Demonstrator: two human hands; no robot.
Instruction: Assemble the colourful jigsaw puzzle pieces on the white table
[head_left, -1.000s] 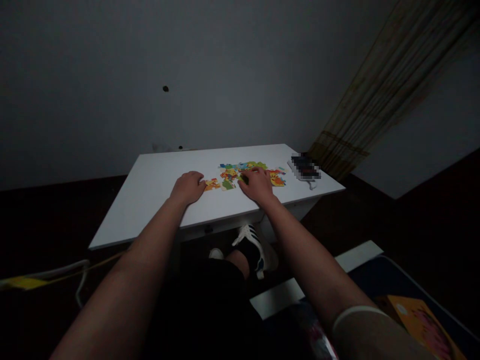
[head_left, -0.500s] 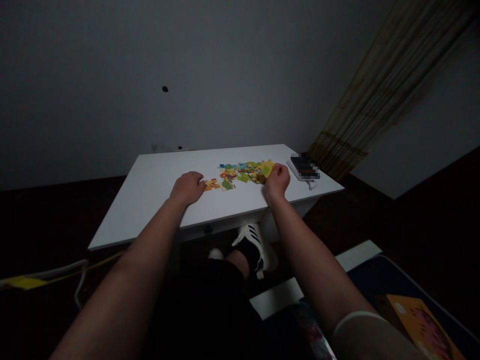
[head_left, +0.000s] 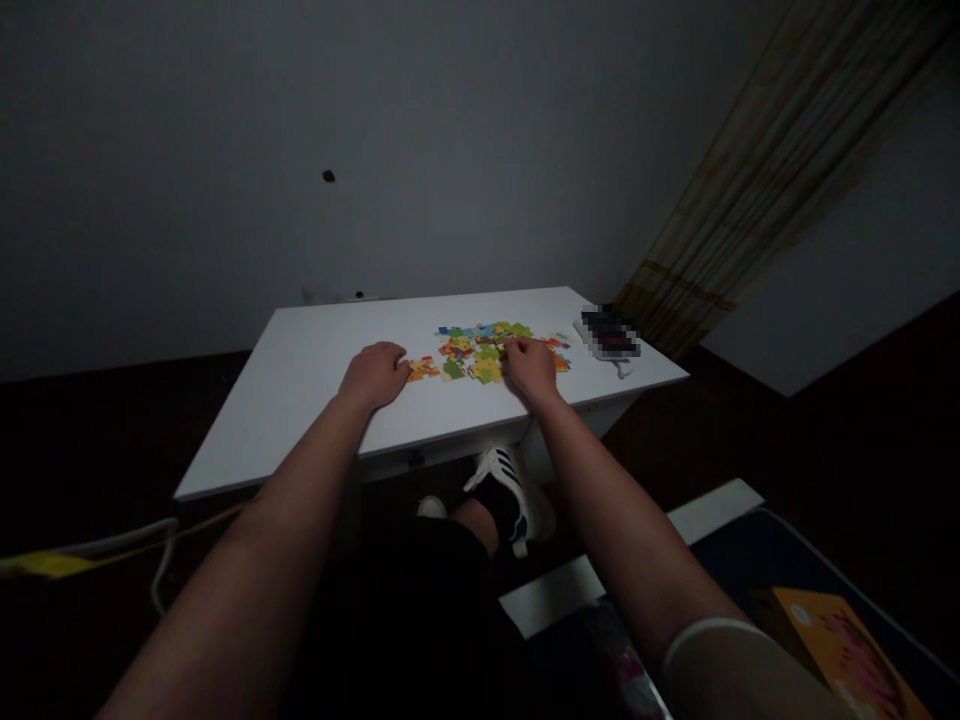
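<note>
My left hand [head_left: 374, 375] lies on the white table, its fingers low and slightly bent, the thumb apart at the edge of an orange puzzle piece [head_left: 424, 368]. A green puzzle piece [head_left: 454, 370] lies just right of that one. My right hand [head_left: 531, 366] is closed, with the fingertips at a yellow-green puzzle piece [head_left: 485, 367] close to the green one; the hand partly covers the pieces beneath it. Behind and between both hands spreads a loose, overlapping heap of colourful puzzle pieces [head_left: 459, 348], some blue along the back.
A dark, pixelated item with a white strap [head_left: 609, 335] lies at the right end of the table [head_left: 300, 420]. My foot in a white shoe [head_left: 502, 480] is below the front edge. An orange box [head_left: 847, 650] lies at the lower right, and a curtain [head_left: 697, 240] hangs behind.
My right hand has moved left and slightly nearer, bringing a yellow-green puzzle piece from the heap's right side towards the green piece. Pieces at the right are uncovered. My left hand stays put.
</note>
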